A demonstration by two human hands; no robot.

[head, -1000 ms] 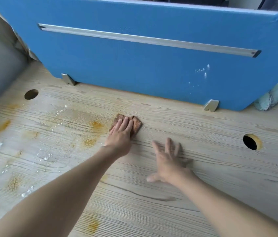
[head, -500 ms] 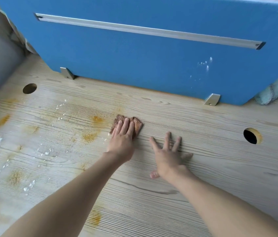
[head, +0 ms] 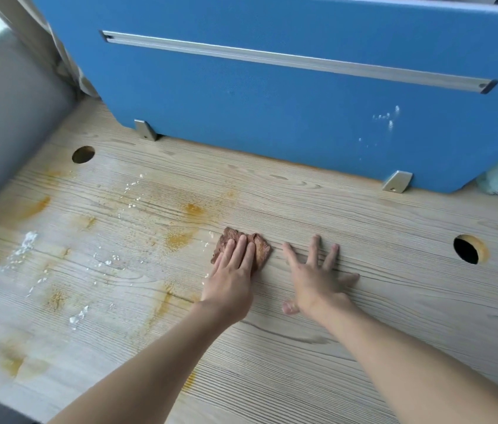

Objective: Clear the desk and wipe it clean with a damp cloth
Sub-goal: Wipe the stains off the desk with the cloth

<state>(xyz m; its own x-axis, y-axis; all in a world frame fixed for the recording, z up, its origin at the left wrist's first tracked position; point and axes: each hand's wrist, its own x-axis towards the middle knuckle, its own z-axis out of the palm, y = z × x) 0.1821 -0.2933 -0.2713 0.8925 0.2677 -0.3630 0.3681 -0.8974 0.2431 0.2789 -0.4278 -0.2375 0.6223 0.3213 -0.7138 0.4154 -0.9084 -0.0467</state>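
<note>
**Brown cloth pinned flat at mid-desk**

The cloth lay near the middle of the desk, a small, rumpled, rust-brown wad with a ragged far edge. Its longer side ran left to right, roughly along the wood grain and parallel to the blue partition behind it. The left hand pressed down on it with straight, closed fingers, gripping nothing and covering its near half. Just beside it, the right hand rested palm-down on bare wood, fingers spread wide and holding nothing. Orange stains and white flecks marked the desk to the left of the cloth.
</note>
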